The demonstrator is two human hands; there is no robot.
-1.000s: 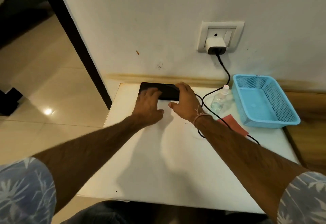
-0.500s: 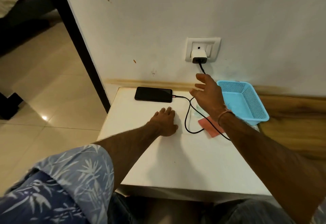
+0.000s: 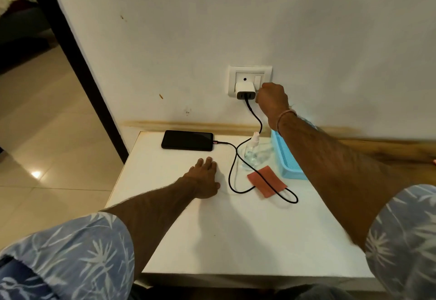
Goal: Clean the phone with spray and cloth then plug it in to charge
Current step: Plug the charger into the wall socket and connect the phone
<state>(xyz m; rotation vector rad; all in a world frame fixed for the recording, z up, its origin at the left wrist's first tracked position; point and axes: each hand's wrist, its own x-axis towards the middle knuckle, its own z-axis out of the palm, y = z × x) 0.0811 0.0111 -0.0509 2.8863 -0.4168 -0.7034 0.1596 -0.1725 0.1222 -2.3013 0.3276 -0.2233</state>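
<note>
The white wall (image 3: 236,21) rises just behind the phone (image 3: 187,140), which lies flat and screen-up at the far left of the white counter (image 3: 212,233), its long side along the wall.

Well right of the phone, a blue basket (image 3: 286,160) sits on the counter, partly hidden by the right forearm.

The left hand (image 3: 204,178) rests palm-down just in front of the phone, fingers straight and together, holding nothing.

The right hand (image 3: 272,98) is raised to the wall, up and right of the phone. Its fingers are curled against the right edge of the charger (image 3: 245,89). Whether it grips the charger or only touches the socket plate (image 3: 250,70) cannot be told.

A red cloth (image 3: 266,181) lies flat, right of the phone and nearer the viewer.

A black cable (image 3: 225,143) is plugged into the phone's right end. It loops forward across the cloth, then climbs to the charger, which is seated in the socket plate.

A small clear bottle (image 3: 250,151) stands upright right of the phone, between the cable and the basket.
</note>
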